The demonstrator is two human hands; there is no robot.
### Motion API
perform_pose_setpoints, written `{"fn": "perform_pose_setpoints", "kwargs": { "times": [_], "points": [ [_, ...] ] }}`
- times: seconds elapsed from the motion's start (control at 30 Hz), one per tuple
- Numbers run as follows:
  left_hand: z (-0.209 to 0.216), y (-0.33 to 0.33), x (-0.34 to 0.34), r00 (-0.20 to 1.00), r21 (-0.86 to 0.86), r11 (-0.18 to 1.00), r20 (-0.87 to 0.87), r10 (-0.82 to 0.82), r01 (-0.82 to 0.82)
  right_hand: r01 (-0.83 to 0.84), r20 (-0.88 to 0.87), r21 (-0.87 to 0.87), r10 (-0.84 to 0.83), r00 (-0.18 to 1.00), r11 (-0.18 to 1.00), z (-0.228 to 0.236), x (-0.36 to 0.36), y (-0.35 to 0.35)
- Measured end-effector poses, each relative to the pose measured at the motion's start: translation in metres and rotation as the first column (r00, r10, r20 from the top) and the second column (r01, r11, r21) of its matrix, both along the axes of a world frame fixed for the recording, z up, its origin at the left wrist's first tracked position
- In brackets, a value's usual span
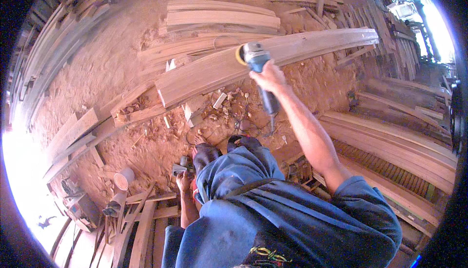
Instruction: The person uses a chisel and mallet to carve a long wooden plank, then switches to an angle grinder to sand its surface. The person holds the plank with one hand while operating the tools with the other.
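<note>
My right hand point(271, 78) is closed round the body of an angle grinder point(261, 63), teal and dark with a silver head and a yellow-edged disc. The grinder is up over a long thick wooden plank point(209, 75); whether the disc touches the wood I cannot tell. Low beside my leg, my left hand point(184, 181) has its fingers bent round a dark tool point(179, 168) with a grey round top. Part of that tool is hidden by the hand, so its kind does not show.
Stacked boards point(222, 17) lie beyond the plank. More timber point(390, 146) is piled at the right, and long boards point(58, 44) stand at the far left. Offcuts point(220, 101), shavings and a cord litter the earth floor by my feet. A pale bucket point(124, 178) sits at lower left.
</note>
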State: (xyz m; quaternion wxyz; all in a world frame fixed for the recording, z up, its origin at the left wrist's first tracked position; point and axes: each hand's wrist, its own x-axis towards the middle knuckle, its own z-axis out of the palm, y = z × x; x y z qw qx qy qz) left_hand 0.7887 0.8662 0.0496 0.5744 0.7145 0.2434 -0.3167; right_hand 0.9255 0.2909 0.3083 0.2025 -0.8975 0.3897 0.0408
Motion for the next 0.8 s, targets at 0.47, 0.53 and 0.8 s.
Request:
{"fn": "perform_pose_setpoints", "kwargs": {
  "times": [0.47, 0.53, 0.8],
  "points": [
    [0.031, -0.057, 0.041, 0.999, 0.066, 0.998, 0.032, 0.016, -0.018, -0.067, 0.031, 0.081, 0.065, 0.997, 0.994, -0.022, -0.003, -0.03],
    [0.031, -0.041, 0.036, 1.0, 0.061, 0.998, 0.024, 0.009, -0.01, -0.105, 0.057, 0.126, 0.098, 0.994, 0.986, -0.01, 0.016, 0.021],
    [-0.008, 0.049, -0.005, 0.985, 0.028, 0.988, -0.076, 0.156, -0.154, -0.333, 0.028, 0.146, 0.332, 0.943, 0.932, 0.011, 0.074, 0.173]
  ]
}}
